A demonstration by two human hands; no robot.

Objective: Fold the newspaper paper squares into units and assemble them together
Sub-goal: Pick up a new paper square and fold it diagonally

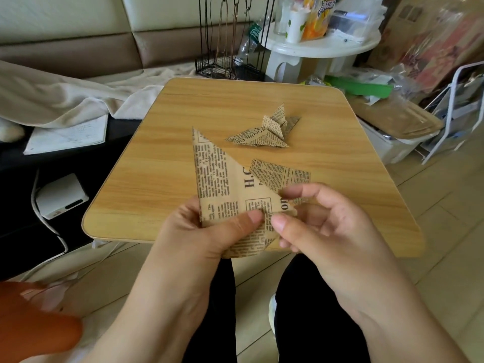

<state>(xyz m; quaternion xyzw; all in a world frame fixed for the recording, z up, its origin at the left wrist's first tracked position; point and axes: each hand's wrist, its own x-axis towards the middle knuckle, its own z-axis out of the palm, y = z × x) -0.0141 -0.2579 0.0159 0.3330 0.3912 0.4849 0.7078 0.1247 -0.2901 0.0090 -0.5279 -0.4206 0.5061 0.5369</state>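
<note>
Above the worktop's near edge, your left hand (pixel 209 229) and right hand (pixel 322 221) both pinch the folded newspaper square (pixel 225 184), its long point rising away toward the far-left corner.

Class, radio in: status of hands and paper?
Left hand and right hand both pinching the newspaper sheet, part folded. Finished unit on table. Nothing obstructing.

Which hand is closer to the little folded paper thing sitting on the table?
The right hand. The folded unit lies apart on the wooden table, straight beyond the right hand's fingers. The left hand is further off to the side. Both pinch the newspaper sheet.
</note>
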